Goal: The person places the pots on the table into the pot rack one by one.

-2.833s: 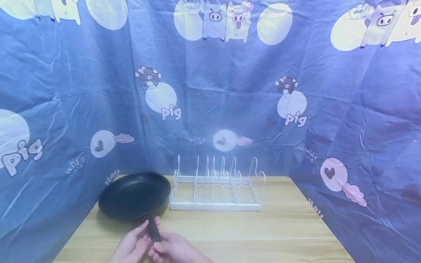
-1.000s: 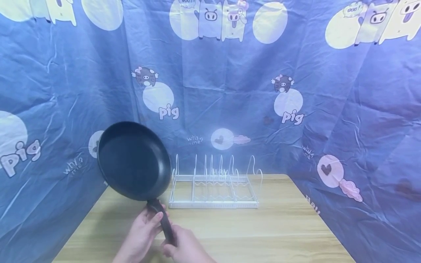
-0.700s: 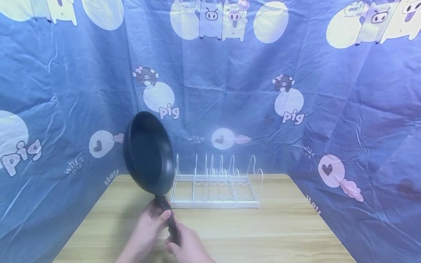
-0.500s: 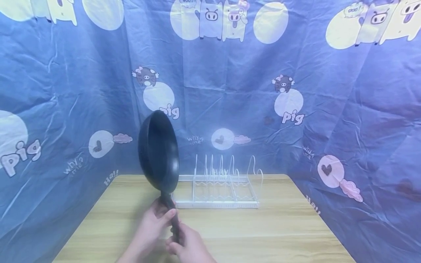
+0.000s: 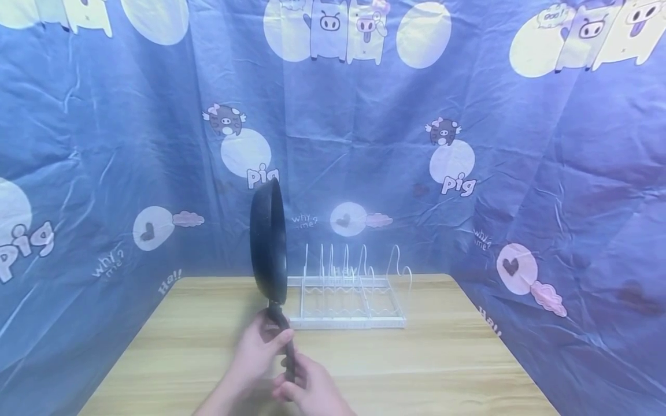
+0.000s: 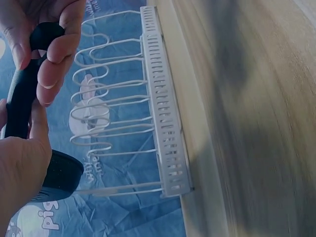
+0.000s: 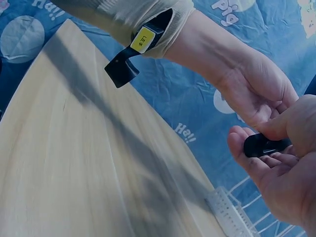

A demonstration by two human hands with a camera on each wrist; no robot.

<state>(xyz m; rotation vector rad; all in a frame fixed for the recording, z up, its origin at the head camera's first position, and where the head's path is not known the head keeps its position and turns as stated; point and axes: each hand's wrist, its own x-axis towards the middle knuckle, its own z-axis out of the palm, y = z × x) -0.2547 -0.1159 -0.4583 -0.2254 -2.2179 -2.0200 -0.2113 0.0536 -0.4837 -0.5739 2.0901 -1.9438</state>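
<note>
A black frying pan [image 5: 268,248] stands on edge in the air, nearly side-on in the head view, its inside turned to the right. My left hand [image 5: 260,346] grips the handle close to the pan body, thumb along it. Lower down, my right hand [image 5: 312,384] holds the handle's end between thumb and fingers. In the left wrist view both hands wrap the black handle [image 6: 22,98], and part of the pan body [image 6: 61,173] shows below. The handle's tip [image 7: 266,145] pokes out of the right hand in the right wrist view.
A white wire rack [image 5: 348,322] with several upright loops stands on the wooden table [image 5: 416,370], just right of the pan, which hides its left end. Blue cloth [image 5: 354,150] with pig prints hangs behind and at both sides.
The pan has been raised from low over the table's left, turned from face-up to edge-on, and carried right toward the rack. Both hands kept the handle and shifted right with it.
</note>
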